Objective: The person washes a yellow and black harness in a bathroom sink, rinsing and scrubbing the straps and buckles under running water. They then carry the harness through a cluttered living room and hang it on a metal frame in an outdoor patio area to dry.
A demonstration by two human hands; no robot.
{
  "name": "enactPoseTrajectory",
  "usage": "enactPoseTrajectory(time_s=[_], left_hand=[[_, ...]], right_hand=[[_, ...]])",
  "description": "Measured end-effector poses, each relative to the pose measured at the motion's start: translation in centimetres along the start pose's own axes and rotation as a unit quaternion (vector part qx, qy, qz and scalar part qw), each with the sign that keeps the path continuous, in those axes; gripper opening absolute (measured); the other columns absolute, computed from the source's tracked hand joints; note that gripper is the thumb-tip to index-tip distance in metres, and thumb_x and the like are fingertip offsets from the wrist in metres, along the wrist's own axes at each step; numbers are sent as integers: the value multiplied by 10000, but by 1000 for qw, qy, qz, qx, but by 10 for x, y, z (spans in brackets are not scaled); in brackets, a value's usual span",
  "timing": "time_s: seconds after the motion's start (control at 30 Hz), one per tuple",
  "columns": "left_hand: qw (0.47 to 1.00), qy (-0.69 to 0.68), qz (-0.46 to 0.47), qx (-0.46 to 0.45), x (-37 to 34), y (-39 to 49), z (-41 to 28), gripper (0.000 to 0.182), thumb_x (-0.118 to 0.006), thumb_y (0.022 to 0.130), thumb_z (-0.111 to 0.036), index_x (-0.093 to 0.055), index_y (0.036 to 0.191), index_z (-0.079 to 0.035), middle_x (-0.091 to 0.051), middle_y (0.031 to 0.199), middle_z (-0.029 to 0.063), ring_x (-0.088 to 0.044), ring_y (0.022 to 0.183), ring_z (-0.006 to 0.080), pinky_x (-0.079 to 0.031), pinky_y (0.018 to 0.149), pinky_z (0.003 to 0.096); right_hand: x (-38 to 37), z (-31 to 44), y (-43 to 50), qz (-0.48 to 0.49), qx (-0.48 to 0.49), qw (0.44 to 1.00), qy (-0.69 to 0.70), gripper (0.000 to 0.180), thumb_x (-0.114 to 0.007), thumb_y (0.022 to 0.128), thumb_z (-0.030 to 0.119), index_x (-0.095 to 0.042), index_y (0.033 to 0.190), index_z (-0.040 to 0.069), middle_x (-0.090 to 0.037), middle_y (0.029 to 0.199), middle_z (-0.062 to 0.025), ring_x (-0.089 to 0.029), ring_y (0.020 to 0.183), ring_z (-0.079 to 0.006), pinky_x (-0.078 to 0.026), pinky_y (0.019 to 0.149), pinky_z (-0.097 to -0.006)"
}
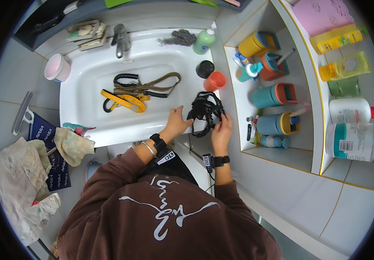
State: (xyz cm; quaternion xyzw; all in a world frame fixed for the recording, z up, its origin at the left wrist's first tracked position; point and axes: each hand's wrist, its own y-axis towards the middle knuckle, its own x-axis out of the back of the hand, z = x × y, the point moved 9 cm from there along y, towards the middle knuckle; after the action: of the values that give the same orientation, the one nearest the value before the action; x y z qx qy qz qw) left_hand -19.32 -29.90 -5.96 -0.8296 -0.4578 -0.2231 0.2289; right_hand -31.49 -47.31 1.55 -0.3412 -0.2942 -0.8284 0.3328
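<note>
A tangled bundle of black straps (205,109) lies over the right front corner of the white sink (83,81). My right hand (222,130) grips its right edge with curled fingers. At its left edge is my left hand (176,122), fingers apart and thumb pointing at the bundle; whether the thumb touches it I cannot tell. In the basin lie a brown strap (161,83) with black padded parts and a yellow strap (122,101) with a black loop, partly overlapping. Both wrists wear black bands with small tags.
A grey faucet (119,40), grey steel wool (182,37) and a green pump bottle (204,42) stand along the sink's back. Black (205,69) and orange (215,81) cups are behind the bundle. A pink-white tub (57,68) sits left; shelves with holders (266,95) rise right; cloths (21,175) hang left.
</note>
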Motion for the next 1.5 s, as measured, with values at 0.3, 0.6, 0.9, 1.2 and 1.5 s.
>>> enactPoseTrajectory(time_s=[0.3,0.6,0.9,1.2,1.5], left_hand=[[981,-180,31,58,127,-16,103,405,-682,818,-266,-633,1096,23,-659,998,146,-622,919,250,-491,830,325],[915,-333,-78,213,267,-81,212,245,-594,904,-196,-626,1094,-44,-635,985,27,-607,874,125,-479,754,258],[870,-383,-142,277,283,-126,234,211,-575,932,-144,-612,1098,-19,-647,1001,46,-621,868,128,-483,776,247],[978,-9,-157,-136,285,5,103,603,-759,771,-162,-505,1309,-61,-590,1178,158,-562,1096,277,-451,951,368],[969,-244,48,-12,248,69,52,432,-736,856,-241,-543,1197,-60,-620,1034,32,-626,939,159,-497,841,305]], right_hand=[[-33,126,30,142,-13,973,181,302,-606,832,40,-635,1130,2,-618,1166,-184,-632,1021,-287,-538,803,-332],[-298,179,60,462,196,829,-248,985,-807,656,384,-309,1484,196,-231,1563,-149,-225,1407,-438,-249,1095,-609],[-385,142,13,539,270,711,-363,371,-664,769,255,-674,1075,44,-675,1101,-176,-616,1079,-346,-453,929,-524],[-266,261,76,648,168,735,113,318,-679,847,152,-570,1092,-19,-661,954,-183,-625,867,-294,-480,809,-372],[-75,422,139,531,335,722,291,300,-693,866,101,-554,1101,-23,-659,914,-109,-564,786,-146,-489,735,-314]])
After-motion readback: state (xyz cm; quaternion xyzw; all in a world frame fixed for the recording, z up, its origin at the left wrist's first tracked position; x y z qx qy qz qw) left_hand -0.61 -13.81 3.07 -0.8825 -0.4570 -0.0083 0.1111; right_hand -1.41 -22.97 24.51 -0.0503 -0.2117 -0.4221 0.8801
